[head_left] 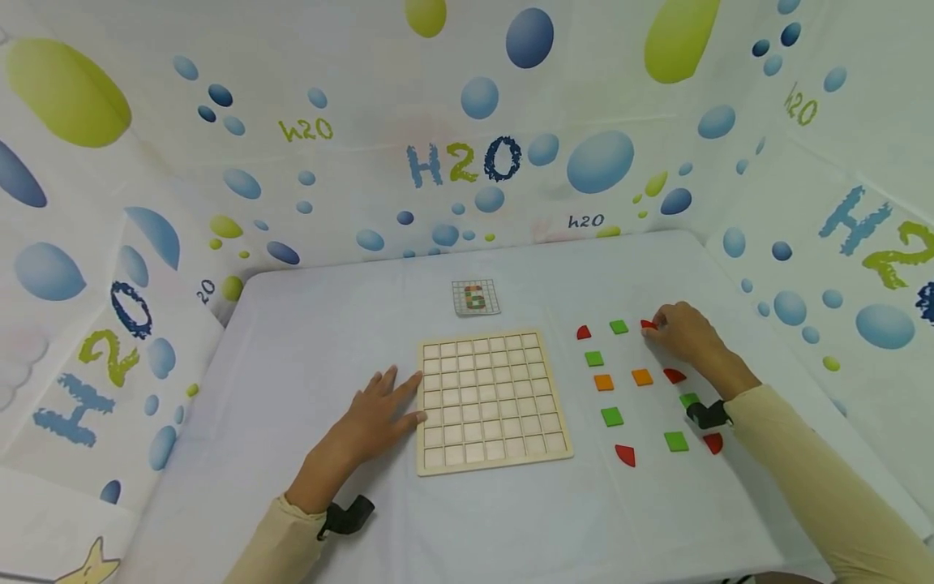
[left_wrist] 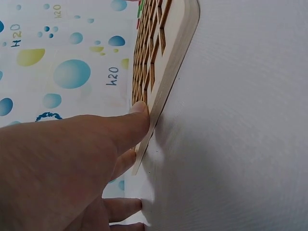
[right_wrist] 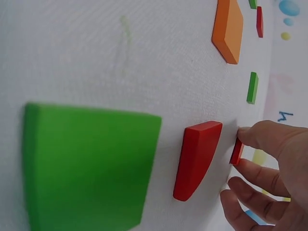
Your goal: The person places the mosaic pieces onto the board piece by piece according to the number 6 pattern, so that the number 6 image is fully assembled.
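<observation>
A light wooden grid board (head_left: 493,403) lies flat mid-table, its square cells bare. My left hand (head_left: 375,418) rests at its left edge, thumb and forefinger touching the rim and the other fingers spread on the cloth; the left wrist view shows the thumb (left_wrist: 137,122) on the board's frame. Right of the board, my right hand (head_left: 686,331) pinches a red quarter-circle tile (right_wrist: 237,151) between thumb and forefinger, at the far end of the loose tiles. Nearest to that hand are another red quarter-circle tile (right_wrist: 198,159) and a green square tile (head_left: 619,327).
Several green, red and orange tiles lie spread right of the board, among them an orange square (head_left: 642,377) and a red quarter circle (head_left: 625,455). Behind the board lies a small pattern card (head_left: 476,298) with a coloured figure. Printed sheets (head_left: 365,195) wall the table's back and sides.
</observation>
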Motion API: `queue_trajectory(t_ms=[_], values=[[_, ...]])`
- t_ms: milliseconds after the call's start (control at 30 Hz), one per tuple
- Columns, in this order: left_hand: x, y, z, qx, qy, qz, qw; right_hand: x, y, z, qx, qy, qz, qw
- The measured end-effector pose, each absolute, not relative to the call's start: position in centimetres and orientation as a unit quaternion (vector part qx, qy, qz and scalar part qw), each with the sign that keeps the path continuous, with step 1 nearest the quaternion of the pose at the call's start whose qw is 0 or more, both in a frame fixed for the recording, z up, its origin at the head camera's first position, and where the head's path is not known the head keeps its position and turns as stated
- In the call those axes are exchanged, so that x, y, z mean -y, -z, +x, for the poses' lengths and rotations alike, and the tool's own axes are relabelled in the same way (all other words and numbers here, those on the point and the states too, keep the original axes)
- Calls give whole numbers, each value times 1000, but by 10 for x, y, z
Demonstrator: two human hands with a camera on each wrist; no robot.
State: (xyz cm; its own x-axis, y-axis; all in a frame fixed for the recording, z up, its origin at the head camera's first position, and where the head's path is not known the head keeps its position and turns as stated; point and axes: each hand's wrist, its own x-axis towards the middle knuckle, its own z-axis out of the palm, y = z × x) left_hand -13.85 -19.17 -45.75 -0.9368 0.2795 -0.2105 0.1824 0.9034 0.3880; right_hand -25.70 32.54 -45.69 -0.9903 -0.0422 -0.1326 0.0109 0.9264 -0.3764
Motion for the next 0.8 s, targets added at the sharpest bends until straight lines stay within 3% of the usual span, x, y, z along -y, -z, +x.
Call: queue_trajectory(t_ms=[433, 800], values=[[191, 457, -138, -968, -180, 117, 130, -321, 449, -252, -970, 234, -18, 63], [192, 458, -138, -967, -181, 122, 127, -276, 426, -241, -958, 277, -67, 23]])
